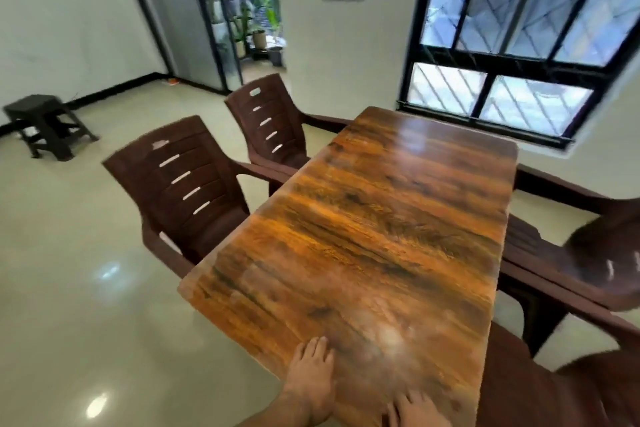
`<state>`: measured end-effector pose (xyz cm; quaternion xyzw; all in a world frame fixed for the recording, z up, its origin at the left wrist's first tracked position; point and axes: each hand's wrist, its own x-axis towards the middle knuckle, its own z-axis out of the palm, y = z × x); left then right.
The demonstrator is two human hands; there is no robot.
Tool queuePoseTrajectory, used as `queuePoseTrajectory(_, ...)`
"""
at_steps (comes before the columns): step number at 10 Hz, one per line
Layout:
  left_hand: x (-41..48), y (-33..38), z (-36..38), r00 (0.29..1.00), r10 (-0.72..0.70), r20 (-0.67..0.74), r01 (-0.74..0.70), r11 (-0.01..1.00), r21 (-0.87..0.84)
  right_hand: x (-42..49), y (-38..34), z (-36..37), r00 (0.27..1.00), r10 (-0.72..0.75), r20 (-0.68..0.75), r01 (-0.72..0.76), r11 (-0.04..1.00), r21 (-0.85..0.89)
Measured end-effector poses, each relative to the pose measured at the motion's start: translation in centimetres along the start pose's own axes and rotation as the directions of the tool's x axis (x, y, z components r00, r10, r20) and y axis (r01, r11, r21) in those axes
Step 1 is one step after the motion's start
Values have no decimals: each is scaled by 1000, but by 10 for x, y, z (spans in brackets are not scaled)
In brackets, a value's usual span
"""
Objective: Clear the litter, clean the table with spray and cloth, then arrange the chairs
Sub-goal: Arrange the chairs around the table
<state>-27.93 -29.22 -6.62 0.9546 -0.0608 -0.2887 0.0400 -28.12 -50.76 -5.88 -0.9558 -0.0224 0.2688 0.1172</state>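
At bottom edge, right hand (pixel 417 407) cut off, on table (pixel 381 218).

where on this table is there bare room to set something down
Nearly the whole table top shows bare, from the window end down the middle. The only taken strip is the near edge, where the left hand and right hand rest flat. Both long sides are crowded by chairs tucked close, so reach in over the near end.

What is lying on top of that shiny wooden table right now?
Only two hands rest on the glossy brown wooden table: the left hand and right hand, flat at its near edge. No litter, spray or cloth shows.
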Motion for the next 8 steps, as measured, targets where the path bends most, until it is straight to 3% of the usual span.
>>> queuePoseTrajectory(1,0,-43,4,991,120,53,-123,991,58,-22,-37,23,1000,20,0,-20,994,110)
queuePoseTrajectory(2,-17,-85,20,970,221,101,-230,969,94,-50,-91,55,946,214,243,-250,960,130)
queuePoseTrajectory(3,-39,-130,33,950,264,164,-281,956,88,-60,-129,105,934,263,242,-288,955,73)
queuePoseTrajectory(4,-63,-158,41,945,255,203,-279,955,102,-73,-163,95,967,215,140,-222,974,38)
queuePoseTrajectory(5,-91,-179,43,958,246,146,-270,947,176,-97,-180,98,981,192,33,-193,980,41)
queuePoseTrajectory(6,-114,-193,35,962,259,90,-273,933,235,-112,-195,90,983,184,27,-183,983,-25)
queuePoseTrajectory(8,-143,-193,-5,942,296,-159,-253,936,243,-150,-221,70,965,141,-221,-150,988,-24)
